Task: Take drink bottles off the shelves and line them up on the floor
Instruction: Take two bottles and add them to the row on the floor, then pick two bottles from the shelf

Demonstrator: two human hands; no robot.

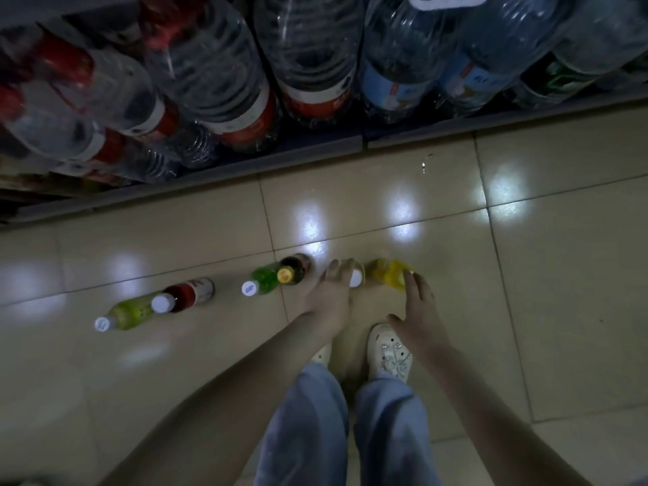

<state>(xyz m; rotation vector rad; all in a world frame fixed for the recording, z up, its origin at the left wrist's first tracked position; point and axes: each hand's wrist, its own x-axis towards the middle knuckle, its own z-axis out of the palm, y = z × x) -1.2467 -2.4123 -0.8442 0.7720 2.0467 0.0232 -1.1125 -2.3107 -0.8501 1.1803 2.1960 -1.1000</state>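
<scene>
Two bare forearms reach down from the lower frame, over pale blue trouser legs [336, 426] and white clog-style shoes [389, 349]. Left hand [333, 292]: fingers spread, loosely over the white cap of a bottle [356, 278] whose body is mostly hidden; whether the fingers touch it cannot be told. Right hand [417, 310]: fingers apart, tips at the near side of a yellow-liquid plastic bottle [387, 271]; no firm grip visible.

Glossy beige tiled floor [526, 310]: open tile to the right of the yellow bottle and across the whole near-left area. The dark shelf base edge [224, 170] runs diagonally across the upper frame, a clear strip of tile between it and the row.

Row on the floor, left to right, all upright, roughly parallel to the shelf edge: yellow-green bottle with white cap [126, 315]; red-liquid bottle with white cap [186, 294], just beside it; a gap; green bottle with white cap [263, 282]; dark cola-coloured bottle with yellow cap [292, 270], touching or overlapping the green one in view.

Large clear water jugs with red or blue labels [308, 57] fill the bottom shelf.
</scene>
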